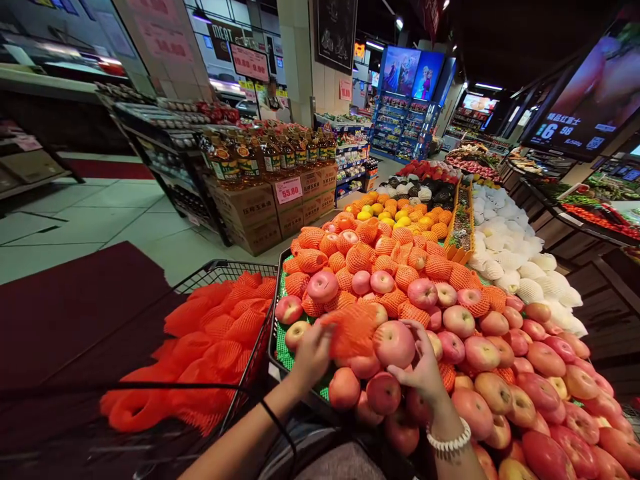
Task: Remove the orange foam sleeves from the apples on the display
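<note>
My right hand [423, 367] is wrapped around a pink-red apple [395, 345], thumb below and fingers on its far side. Close against that apple, my left hand [316, 350] grips an orange foam net sleeve [354, 330], which is blurred by motion. Whether the sleeve touches the apple I cannot tell. Beneath both hands lie loose bare apples [384, 393] on the display. Behind them is a heap of apples in orange foam nets [367, 257]. To the left, a black basket [213, 270] holds many orange foam net sleeves [215, 333].
Bare apples [545, 393] are piled on the right. White foam-wrapped fruit [515, 260] and yellow and orange fruit [400, 217] lie farther back. Cartons [255, 217] topped with oil bottles [240, 160] stand left of the display. A dark cable [200, 385] crosses in front of the basket.
</note>
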Action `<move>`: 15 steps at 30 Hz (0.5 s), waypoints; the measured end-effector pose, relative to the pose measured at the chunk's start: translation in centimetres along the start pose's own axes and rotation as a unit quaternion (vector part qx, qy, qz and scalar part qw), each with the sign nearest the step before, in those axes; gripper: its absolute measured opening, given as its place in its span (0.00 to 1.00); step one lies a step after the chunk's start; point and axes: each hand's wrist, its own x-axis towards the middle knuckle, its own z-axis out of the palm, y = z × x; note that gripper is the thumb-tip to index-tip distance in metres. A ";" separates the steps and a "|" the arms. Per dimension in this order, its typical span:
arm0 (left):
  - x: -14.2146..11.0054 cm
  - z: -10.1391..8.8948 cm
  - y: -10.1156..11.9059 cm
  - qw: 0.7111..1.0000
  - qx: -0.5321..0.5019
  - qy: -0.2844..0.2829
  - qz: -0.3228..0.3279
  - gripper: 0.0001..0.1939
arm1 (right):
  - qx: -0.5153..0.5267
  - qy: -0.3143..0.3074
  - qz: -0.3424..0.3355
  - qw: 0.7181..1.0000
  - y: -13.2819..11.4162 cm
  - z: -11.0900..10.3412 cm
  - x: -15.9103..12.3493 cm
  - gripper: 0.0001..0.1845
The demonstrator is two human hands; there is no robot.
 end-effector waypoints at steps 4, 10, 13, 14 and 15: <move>3.5 -9.4 -6.2 0.943 0.129 0.298 -0.071 0.21 | -0.014 0.015 -0.029 0.999 -1.2 -0.7 0.7 0.39; 1.1 -19.4 -14.4 0.831 0.363 0.266 -0.328 0.24 | -0.020 -0.007 -0.039 0.999 -0.5 -1.6 1.4 0.36; -2.2 -18.9 -16.0 0.788 0.360 0.228 -0.444 0.32 | -0.023 0.088 -0.026 0.996 0.9 -3.4 3.8 0.37; -3.1 -18.3 -16.3 0.780 0.361 0.216 -0.463 0.37 | -0.028 0.126 -0.019 0.991 1.4 -4.3 5.2 0.39; -3.8 -17.6 -16.6 0.776 0.363 0.207 -0.473 0.42 | -0.034 0.156 -0.008 0.987 1.9 -5.3 6.9 0.41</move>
